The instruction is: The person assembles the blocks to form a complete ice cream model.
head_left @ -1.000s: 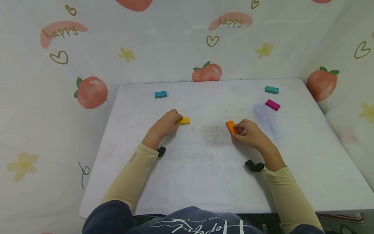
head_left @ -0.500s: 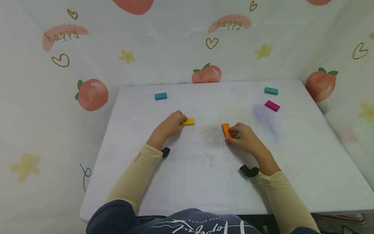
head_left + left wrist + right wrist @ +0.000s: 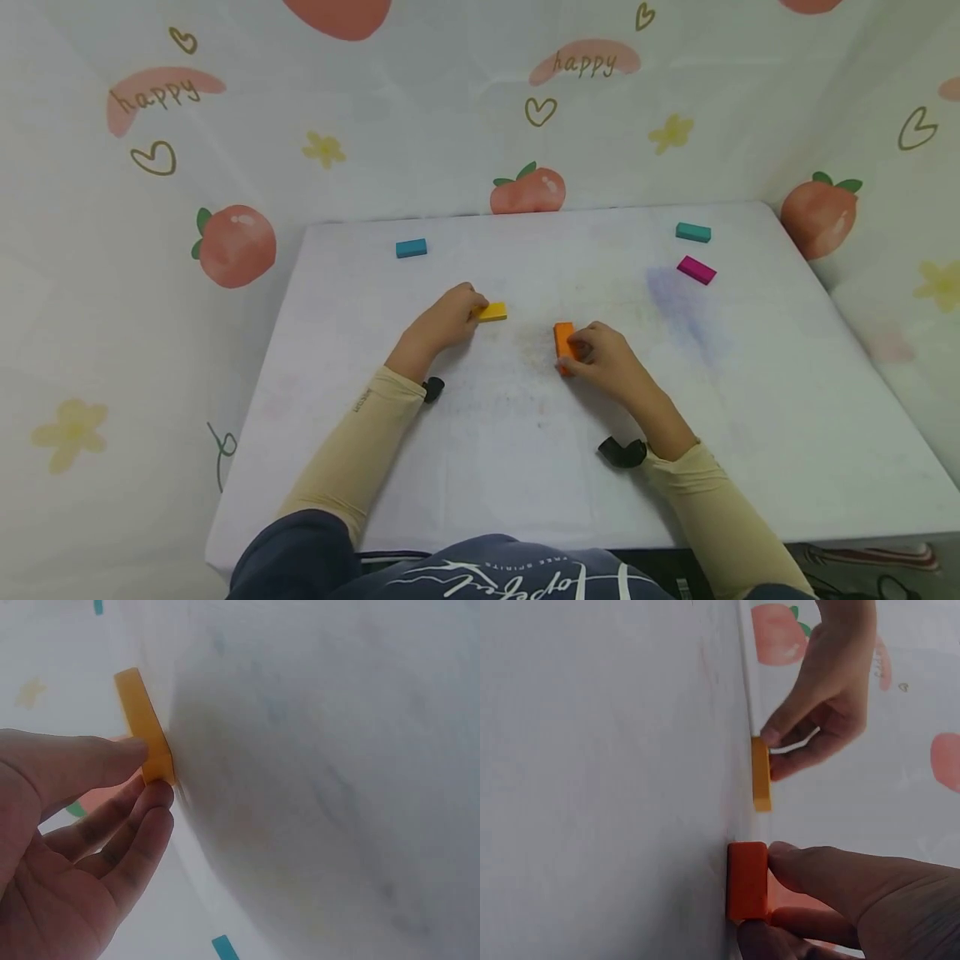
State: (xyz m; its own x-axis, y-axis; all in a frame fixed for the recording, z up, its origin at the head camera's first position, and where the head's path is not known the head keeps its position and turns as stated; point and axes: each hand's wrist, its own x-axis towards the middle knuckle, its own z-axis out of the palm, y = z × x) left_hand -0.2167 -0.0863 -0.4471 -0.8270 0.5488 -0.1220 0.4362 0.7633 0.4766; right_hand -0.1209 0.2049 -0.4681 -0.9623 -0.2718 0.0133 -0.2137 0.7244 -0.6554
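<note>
A yellow block (image 3: pixel 493 312) is pinched btwn thumb and fingers of the L hand (image 3: pixel 448 319) near the middle of a white table (image 3: pixel 525 483), while an orange block (image 3: pixel 564 342) is held likewise btwn thumb and fingertips of the R hand (image 3: pixel 609 357), to the R and a bit closer to the navy shirt (image 3: pixel 420 575) being worn. The two blocks are held near each other but apart, a gap being left btwn them; the yellow one is set approx. sideways, the orange one w/ its length pointed toward the back edge. Whether either is pressed fully flat can't be told. At back L, a blue block (image 3: pixel 411 248) is seen; at back R, a teal block (image 3: pixel 693 232) is placed just beyond a slanted magenta block (image 3: pixel 697 270), near a bluish smudge (image 3: pixel 686 312). Both forearms are covered by tan sleeves (image 3: pixel 358 442), w/ a black device (image 3: pixel 622 452) worn at each wrist. Behind, a white backdrop (image 3: pixel 420 83) is printed w/ peaches (image 3: pixel 234 247), etc.
</note>
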